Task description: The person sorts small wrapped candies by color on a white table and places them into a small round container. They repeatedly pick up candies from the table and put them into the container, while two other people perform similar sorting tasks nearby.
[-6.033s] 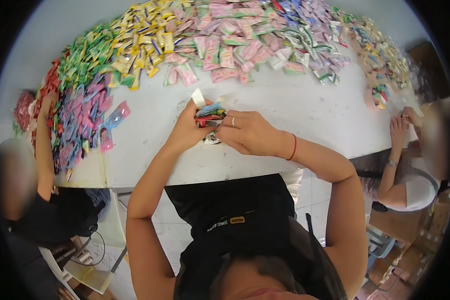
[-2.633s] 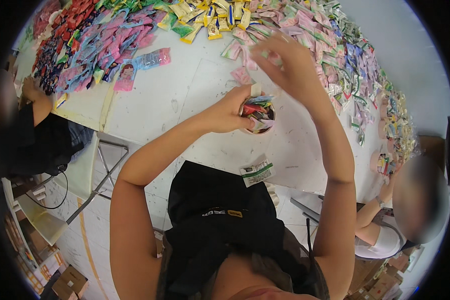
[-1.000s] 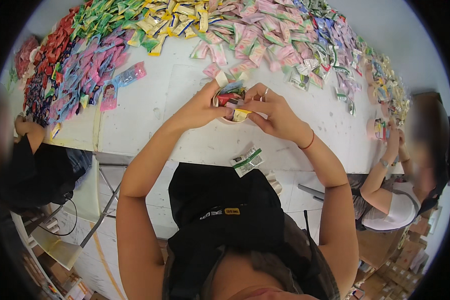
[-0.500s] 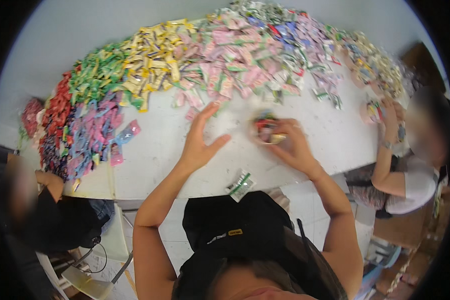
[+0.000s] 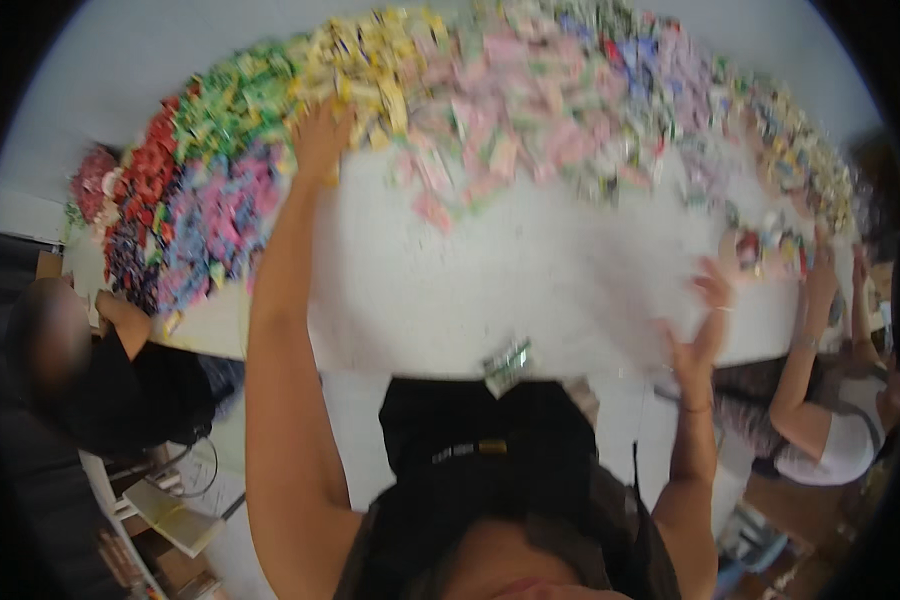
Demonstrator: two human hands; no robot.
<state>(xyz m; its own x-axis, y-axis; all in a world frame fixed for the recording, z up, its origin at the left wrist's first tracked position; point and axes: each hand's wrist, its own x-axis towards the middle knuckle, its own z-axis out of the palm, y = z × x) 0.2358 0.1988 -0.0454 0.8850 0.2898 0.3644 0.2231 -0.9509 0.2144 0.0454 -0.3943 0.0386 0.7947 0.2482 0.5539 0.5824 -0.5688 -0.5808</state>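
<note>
My left hand reaches far over the white table, fingers spread on the near edge of the yellow wrapped packets, beside the green packets. No packet shows in its grip. My right hand is low over the right side of the table, blurred, with thumb and fingers apart and nothing between them. Just beyond it, mixed small packets sit in what looks like a shallow round container, its outline smeared. One silver-green packet lies at the table's front edge, in front of me.
Pink packets are heaped at the centre back, with red packets and purple-blue packets at left. Another person's hands are at the right end of the table. A second person sits at the left.
My right hand has let go of the round container of packets and moved right. My left hand has gone forward and left onto the yellow packets. The whole view has shifted slightly.
</note>
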